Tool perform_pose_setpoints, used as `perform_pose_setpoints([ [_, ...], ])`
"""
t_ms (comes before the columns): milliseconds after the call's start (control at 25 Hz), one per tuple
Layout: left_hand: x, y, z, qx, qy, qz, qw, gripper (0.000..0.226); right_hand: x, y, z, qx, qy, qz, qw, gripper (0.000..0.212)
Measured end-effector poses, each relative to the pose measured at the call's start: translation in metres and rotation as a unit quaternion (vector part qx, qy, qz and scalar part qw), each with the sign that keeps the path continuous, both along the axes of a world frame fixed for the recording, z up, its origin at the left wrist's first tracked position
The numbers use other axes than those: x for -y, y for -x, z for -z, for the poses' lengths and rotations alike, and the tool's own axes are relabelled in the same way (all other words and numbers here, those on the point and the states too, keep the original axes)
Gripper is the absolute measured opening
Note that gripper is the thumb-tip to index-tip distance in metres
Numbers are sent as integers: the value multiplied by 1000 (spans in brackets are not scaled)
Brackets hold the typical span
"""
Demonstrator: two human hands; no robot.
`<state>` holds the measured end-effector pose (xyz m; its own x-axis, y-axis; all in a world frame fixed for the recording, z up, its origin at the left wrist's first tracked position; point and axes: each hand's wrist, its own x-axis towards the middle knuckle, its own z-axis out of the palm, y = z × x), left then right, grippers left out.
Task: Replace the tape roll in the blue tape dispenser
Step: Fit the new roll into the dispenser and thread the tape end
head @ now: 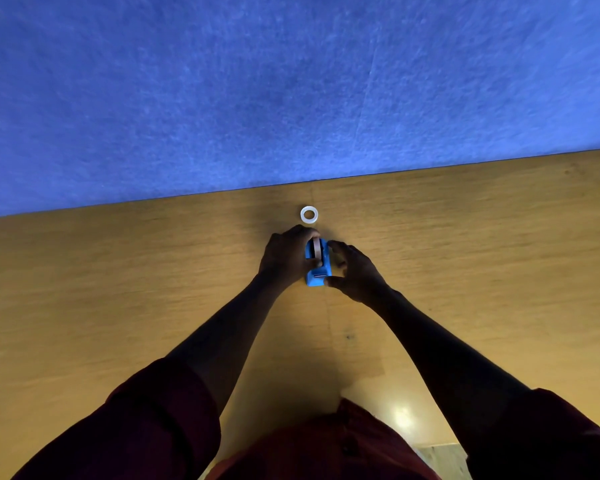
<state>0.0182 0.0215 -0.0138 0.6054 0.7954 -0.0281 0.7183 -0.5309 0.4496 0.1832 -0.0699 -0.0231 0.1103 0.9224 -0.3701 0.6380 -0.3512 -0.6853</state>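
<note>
A small blue tape dispenser (321, 271) stands on the wooden table (465, 258), its cutter end toward me. A pale tape roll (316, 248) sits upright in its top. My left hand (284, 258) wraps the dispenser's left side, with thumb and fingertips pinching the roll. On the right side my right hand (355, 271) has its fingers spread, touching the dispenser's upper edge and its near end. A white ring-shaped tape roll (309, 214) lies flat on the table just beyond the hands.
A blue fabric wall (291, 91) rises behind the table's far edge. Dark red sleeves and my torso fill the near bottom. A strip of lighter floor (440, 455) shows at lower right.
</note>
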Motion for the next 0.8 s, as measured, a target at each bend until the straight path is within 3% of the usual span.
perform_pose_setpoints([
  [360,-1,0,1,-3,35,5,999,60,-2,-2,5,1,0,-4,1000,86],
  [600,-3,2,2,-1,78,23,997,80,-3,-3,4,-11,-3,-11,1000,86],
  [800,0,7,1,49,157,4,986,87,0,-3,-4,-10,-90,16,996,57],
])
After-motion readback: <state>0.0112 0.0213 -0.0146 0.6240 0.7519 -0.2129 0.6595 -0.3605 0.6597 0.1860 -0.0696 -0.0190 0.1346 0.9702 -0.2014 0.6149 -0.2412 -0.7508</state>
